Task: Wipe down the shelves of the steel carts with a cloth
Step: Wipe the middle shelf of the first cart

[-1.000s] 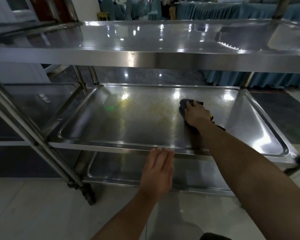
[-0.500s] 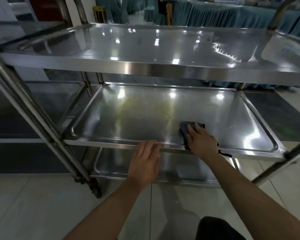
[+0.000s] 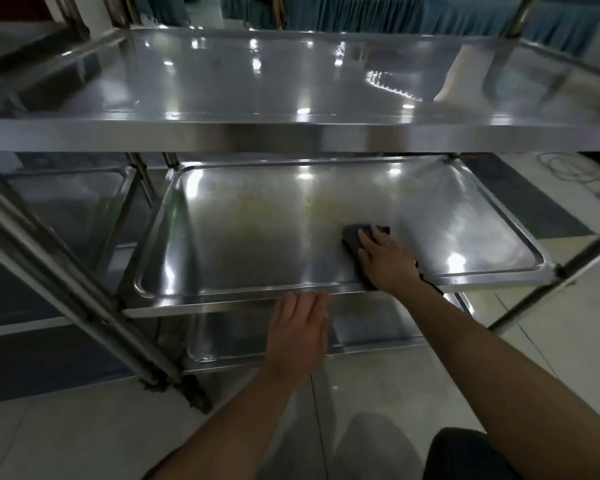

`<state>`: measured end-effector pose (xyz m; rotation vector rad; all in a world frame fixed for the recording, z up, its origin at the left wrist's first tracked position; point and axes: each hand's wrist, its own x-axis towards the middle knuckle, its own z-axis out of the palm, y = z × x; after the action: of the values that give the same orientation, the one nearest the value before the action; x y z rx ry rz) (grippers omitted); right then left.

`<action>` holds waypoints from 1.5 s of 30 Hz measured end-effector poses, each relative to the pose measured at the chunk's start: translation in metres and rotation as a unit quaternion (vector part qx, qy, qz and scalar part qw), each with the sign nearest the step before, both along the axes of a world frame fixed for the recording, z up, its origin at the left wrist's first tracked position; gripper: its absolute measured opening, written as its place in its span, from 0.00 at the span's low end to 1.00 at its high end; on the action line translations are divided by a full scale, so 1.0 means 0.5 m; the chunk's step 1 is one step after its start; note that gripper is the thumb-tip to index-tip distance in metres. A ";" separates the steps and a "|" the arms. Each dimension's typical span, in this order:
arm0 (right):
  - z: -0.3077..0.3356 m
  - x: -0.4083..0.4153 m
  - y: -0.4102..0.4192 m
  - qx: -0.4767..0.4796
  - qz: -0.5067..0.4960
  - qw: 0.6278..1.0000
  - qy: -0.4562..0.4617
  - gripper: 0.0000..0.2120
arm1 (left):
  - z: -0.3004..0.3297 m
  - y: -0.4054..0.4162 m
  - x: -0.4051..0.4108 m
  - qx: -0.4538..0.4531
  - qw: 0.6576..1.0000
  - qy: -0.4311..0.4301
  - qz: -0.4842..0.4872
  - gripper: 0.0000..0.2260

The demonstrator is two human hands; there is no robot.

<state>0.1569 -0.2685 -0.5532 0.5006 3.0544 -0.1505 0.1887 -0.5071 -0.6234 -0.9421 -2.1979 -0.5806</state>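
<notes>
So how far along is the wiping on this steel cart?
Top shelf shines spotless, seemingly done. In hand: right hand presses the dark cloth on the middle shelf, where a yellowish smear remains. Left hand rests at its front edge. Bottom shelf: can't tell.

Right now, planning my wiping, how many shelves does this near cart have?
3: top shelf nearest the camera, middle shelf beneath it holding the cloth, bottom shelf just above the floor, partly hidden.

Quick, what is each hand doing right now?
Left hand: open, fingers straight, at the middle shelf front edge.
Right hand: open, pressing the dark cloth flat.
</notes>
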 end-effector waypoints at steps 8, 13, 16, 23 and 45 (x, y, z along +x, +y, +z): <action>0.010 -0.080 0.019 -0.009 -0.004 1.000 -0.016 0.26 | -0.005 -0.014 -0.022 -0.026 0.999 -0.002 -0.021 0.18; 0.019 -0.134 0.042 -0.022 -0.013 0.999 -0.020 0.26 | -0.013 -0.013 -0.023 0.000 0.999 -0.029 -0.028 0.18; 0.027 -0.168 0.048 -0.020 -0.027 0.999 -0.020 0.26 | -0.020 -0.008 -0.022 0.010 0.999 -0.035 -0.025 0.18; 0.030 -0.211 0.022 -0.008 -0.023 1.000 -0.019 0.26 | -0.028 -0.006 -0.017 0.016 0.999 -0.026 -0.020 0.17; -0.007 0.016 -0.155 0.025 0.005 0.999 0.044 0.24 | -0.020 -0.127 -0.006 0.033 0.995 -0.096 -0.004 0.19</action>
<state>0.1647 -0.3459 -0.5569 0.4939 3.1528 -0.0977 0.1858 -0.5703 -0.6334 -0.8940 -2.3283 -0.7705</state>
